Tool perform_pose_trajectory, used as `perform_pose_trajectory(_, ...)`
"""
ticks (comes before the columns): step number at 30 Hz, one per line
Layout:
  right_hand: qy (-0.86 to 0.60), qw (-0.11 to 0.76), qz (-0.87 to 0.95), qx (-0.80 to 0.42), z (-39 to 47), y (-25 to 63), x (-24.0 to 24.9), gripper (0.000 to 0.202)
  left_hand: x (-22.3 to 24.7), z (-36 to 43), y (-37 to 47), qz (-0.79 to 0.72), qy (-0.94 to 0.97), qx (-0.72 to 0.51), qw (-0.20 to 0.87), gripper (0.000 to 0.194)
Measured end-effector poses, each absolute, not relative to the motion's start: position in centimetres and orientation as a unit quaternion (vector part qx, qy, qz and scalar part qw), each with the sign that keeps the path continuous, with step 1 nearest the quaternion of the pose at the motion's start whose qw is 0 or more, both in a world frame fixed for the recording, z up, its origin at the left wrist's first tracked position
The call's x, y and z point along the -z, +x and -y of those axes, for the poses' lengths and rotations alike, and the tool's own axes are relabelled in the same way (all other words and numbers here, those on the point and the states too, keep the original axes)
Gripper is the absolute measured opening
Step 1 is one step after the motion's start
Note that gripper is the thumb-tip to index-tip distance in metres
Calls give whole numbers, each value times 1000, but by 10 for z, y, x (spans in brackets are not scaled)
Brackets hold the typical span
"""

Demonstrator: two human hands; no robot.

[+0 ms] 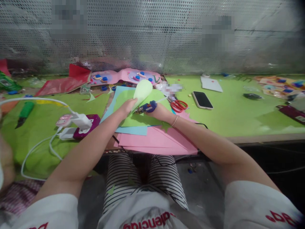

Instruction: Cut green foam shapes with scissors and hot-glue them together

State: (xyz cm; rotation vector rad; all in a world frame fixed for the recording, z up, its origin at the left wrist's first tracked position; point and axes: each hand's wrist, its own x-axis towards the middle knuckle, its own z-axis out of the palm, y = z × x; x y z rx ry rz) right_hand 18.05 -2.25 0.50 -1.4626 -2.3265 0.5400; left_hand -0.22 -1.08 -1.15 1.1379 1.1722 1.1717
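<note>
Pale green paper piece [143, 88] slants up over the green sheet [131, 121] on the tabletop [228, 119], pinched in the grip of the left hand [128, 107], seemingly to steady it beside the blue tool [150, 107] that the right hand [160, 113] grasps.

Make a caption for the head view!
Left hand holds a pale green piece, right hand a blue tool, over paper.

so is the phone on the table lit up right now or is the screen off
It looks off: the phone lies face up, and its screen is plain black with nothing glowing on it.
</note>
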Motion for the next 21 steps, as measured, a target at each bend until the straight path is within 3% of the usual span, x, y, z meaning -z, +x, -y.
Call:
perform_pose_trajectory(7,-483,219,818,-225,19,184,-3,22,9,12,-1,-523,502,-489,485,34)
perform_pose_trajectory(14,-496,218,800,-258,19,185,-7,21,21,2,-5,-523,524,-481,470,45)
perform_pose_trajectory(21,-477,191,793,-327,14,191,-7,18,11,4,-5,-562,542,-471,411,38)
